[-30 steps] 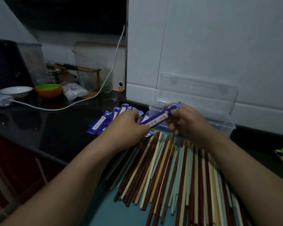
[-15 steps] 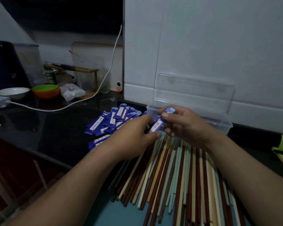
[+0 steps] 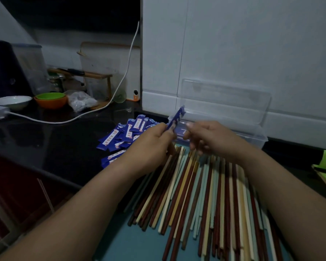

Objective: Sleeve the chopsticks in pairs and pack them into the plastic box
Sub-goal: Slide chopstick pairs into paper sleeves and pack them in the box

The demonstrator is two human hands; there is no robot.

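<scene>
Left hand pinches blue sleeve tilted up before the plastic box, right hand loosely curled beside, hold unclear; chopsticks lie loose below, so the limp sleeve may buckle on loading.

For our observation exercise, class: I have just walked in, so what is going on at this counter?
A person's left hand pinches one blue sleeve, tilted up beside the open plastic box. The right hand is close by, its grip unclear. Loose chopsticks lie fanned out in front, and spare sleeves are piled to the left.
</scene>
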